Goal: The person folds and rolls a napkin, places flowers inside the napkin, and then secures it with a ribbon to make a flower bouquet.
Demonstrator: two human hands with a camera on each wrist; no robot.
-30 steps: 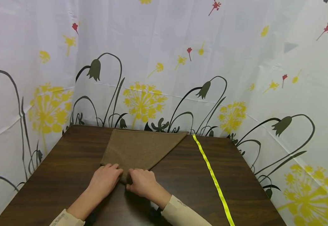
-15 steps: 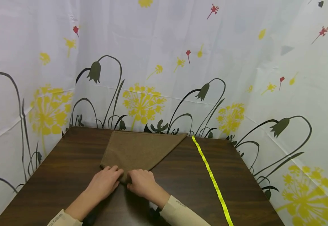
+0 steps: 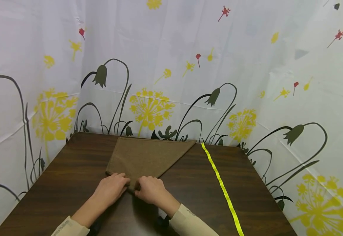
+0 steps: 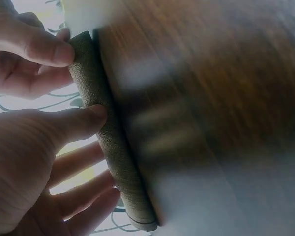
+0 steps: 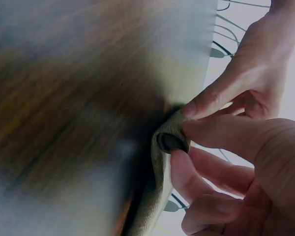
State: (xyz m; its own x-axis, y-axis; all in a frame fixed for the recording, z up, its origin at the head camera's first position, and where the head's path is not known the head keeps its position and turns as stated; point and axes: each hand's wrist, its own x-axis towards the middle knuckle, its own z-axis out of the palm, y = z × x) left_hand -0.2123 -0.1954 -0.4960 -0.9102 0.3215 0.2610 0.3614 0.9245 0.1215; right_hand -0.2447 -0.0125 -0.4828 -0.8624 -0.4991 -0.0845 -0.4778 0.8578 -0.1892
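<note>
- Two hands meet at the near corner of a brown cloth, folded into a triangle on a dark wooden table; its near edge is curled into a tight roll.
- Left hand: thumb and fingers are curled round the roll, pinching it, as the left wrist view shows.
- Right hand: thumb and fingertips pinch the roll's open end just beside the left hand.
- Rolling well, I judge, calls for even pressure from both hands, so the roll stays tight and straight rather than coning.
- Yellow ribbon lies straight on the table, well apart to the right.
- Small print on the right sleeve cuff is too small to read; no other writing shows.
</note>
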